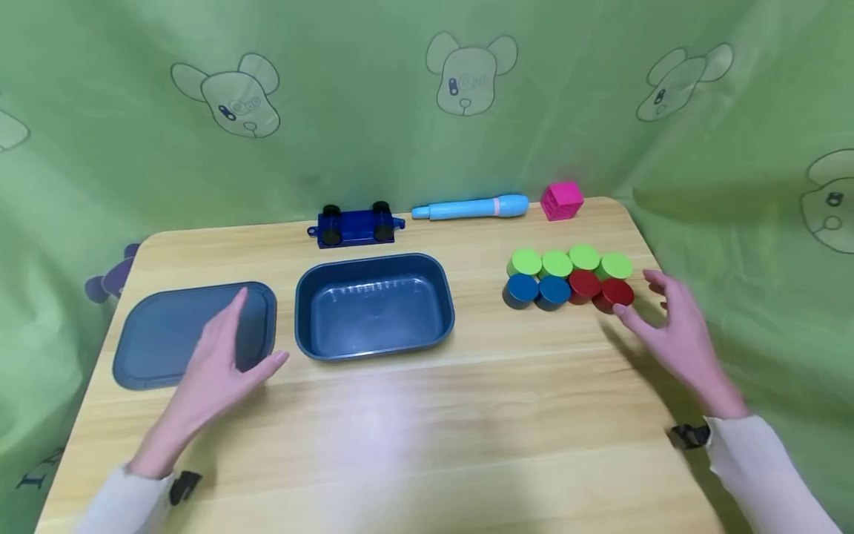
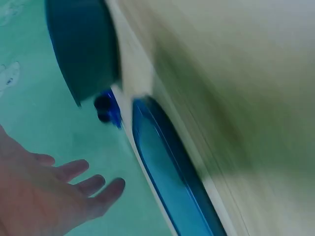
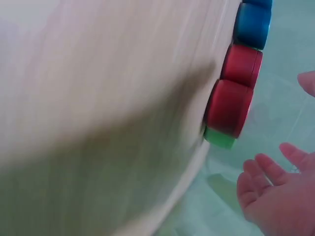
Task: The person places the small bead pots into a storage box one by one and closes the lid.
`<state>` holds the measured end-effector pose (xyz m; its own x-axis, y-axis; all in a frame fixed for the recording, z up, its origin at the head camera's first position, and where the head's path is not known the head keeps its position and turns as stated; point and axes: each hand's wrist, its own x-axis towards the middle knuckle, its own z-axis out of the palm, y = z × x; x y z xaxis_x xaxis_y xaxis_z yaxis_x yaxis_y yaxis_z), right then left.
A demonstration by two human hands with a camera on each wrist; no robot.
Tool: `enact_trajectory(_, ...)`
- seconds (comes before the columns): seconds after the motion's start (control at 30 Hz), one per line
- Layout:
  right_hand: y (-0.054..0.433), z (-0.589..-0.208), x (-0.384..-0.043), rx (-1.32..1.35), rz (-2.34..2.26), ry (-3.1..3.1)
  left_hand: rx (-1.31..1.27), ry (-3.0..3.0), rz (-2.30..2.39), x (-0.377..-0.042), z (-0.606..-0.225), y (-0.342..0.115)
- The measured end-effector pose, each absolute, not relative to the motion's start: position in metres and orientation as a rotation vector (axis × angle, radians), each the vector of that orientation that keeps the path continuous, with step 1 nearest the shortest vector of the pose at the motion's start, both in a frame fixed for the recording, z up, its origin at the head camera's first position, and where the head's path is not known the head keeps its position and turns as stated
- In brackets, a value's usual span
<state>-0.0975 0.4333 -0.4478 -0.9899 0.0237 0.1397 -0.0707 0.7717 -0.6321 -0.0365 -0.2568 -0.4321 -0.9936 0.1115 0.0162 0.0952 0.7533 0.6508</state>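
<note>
My left hand [image 1: 212, 380] hovers above the near right part of a flat dark blue lid [image 1: 190, 322], fingers extended and thumb spread, holding nothing. Right of the lid sits a dark blue rectangular box [image 1: 373, 352] with no cover on it. At the table's right, my right hand [image 1: 677, 343] is beside a cluster of short cylinders, thumb and fingers apart, nothing between them. The nearest to it is a red cylinder [image 1: 612, 297], also in the right wrist view, where a red cylinder [image 3: 229, 108] stands left of the fingers. Blue cylinders [image 1: 520, 291] and green cylinders [image 1: 557, 265] complete the cluster.
Along the back edge lie a blue toy wagon [image 1: 356, 226] with black wheels, a light blue pen-shaped stick [image 1: 470, 208] and a pink cube [image 1: 563, 201]. A green curtain [image 1: 373, 148] with bear prints surrounds the wooden table [image 1: 434, 445].
</note>
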Motion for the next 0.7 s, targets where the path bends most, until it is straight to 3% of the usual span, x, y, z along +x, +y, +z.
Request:
enact_trajectory(0.4, 0.431, -0.473, -0.106, -0.259, 1.314, -2.807, 0.173, 2.634, 1.307, -0.068, -0.451, -0.219)
enact_trajectory(0.7, 0.428, -0.477, -0.113, -0.292, 1.374, -2.782, 0.211, 2.585, 1.291, -0.080, -0.465, -0.211)
